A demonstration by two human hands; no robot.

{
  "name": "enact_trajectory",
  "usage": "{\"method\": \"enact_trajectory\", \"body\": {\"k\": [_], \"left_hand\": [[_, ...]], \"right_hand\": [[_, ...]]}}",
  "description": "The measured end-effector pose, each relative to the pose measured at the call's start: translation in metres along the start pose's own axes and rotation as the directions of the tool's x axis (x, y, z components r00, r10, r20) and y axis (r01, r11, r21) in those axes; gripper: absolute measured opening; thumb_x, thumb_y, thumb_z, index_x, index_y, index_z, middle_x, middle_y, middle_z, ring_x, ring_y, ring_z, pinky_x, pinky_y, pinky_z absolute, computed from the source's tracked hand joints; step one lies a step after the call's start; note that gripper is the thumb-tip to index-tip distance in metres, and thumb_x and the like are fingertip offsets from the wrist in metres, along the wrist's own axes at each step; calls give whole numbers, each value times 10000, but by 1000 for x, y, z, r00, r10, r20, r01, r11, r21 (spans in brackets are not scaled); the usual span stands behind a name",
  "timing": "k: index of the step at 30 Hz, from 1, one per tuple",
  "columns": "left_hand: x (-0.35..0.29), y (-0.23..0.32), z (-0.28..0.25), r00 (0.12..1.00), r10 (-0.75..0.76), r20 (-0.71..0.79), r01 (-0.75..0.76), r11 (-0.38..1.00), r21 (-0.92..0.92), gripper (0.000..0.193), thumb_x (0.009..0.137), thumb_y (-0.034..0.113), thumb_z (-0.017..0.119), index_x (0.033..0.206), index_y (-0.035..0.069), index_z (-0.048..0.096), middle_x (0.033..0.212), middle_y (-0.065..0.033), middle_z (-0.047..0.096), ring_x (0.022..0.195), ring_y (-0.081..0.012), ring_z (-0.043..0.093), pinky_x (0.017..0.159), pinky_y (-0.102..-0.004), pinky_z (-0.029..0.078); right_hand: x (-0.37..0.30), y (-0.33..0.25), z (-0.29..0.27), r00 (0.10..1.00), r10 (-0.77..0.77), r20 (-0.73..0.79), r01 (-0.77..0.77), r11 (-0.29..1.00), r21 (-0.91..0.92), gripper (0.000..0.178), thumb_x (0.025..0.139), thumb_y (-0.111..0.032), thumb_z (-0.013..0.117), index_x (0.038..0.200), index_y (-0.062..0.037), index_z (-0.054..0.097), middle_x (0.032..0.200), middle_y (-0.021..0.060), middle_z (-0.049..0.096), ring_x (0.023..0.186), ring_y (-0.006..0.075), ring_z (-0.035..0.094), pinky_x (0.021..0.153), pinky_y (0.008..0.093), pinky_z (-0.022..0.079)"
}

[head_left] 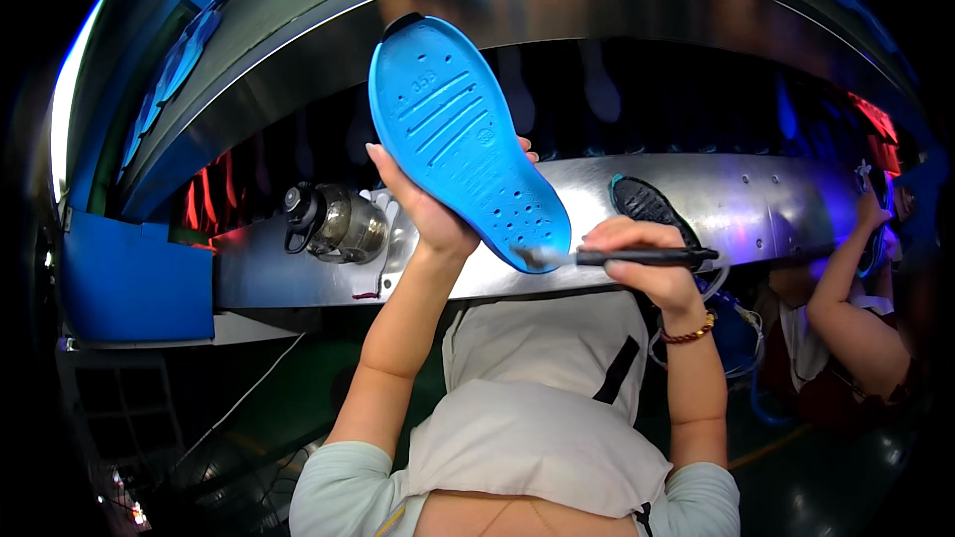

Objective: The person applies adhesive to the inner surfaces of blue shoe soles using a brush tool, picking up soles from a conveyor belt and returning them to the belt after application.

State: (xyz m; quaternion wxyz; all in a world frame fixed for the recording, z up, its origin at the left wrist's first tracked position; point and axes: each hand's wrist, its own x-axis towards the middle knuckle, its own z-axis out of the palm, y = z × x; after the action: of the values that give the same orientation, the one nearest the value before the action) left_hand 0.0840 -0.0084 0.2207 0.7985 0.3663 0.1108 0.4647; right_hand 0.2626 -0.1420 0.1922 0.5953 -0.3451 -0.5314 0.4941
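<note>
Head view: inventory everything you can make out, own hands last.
Shoe sole: 1, blue, in left hand
Brush-like tool: 1, black handle, in right hand
Smaller dark sole: 1, black with teal edge, on bench behind tool
Bottle: 1, clear with black lid, bench left
Bench: 1, silver, mid-view
Panel: 1, blue, far left
Cable: 1, white, lower left
Other person: 1, partly seen, far right
Apron: 1, beige, lower centre
Bracelet: 1, dark red and gold, right wrist
Left hand: 1, bare
Right hand: 1, bare
</note>
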Motion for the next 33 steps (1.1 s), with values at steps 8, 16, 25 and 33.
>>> {"method": "enact_trajectory", "body": {"k": [8,16,25,33], "left_hand": [[-31,-35,16,990,-39,138,46,998,-53,800,807,649,292,1332,48,248,1287,-191,370,1145,-320,426,903,-475,402],[-10,-10,-16,857,-423,293,432,901,36,554,834,325,476,1251,-25,373,1126,-169,524,994,-211,547,866,-314,432],[-4,-2,-16,610,-784,111,745,616,256,520,858,329,460,1221,-42,422,1140,-171,528,994,-229,550,872,-325,431],[-9,10,-21,520,-852,53,797,507,328,574,829,397,481,1216,-24,433,1114,-182,539,959,-226,570,825,-328,459]], "right_hand": [[3,10,37,960,90,-263,79,818,570,191,777,10,565,962,59,572,980,192,605,927,230,594,801,309,494],[5,-58,6,969,235,71,-198,918,-342,215,713,12,646,927,-1,634,926,145,642,861,226,629,774,294,497],[20,-49,-6,899,86,429,153,858,-491,193,714,-4,642,906,1,629,936,128,641,885,251,622,770,305,499],[19,-58,-16,914,84,396,129,867,-481,168,736,-25,632,901,3,618,913,132,642,898,250,617,774,316,489]]}}
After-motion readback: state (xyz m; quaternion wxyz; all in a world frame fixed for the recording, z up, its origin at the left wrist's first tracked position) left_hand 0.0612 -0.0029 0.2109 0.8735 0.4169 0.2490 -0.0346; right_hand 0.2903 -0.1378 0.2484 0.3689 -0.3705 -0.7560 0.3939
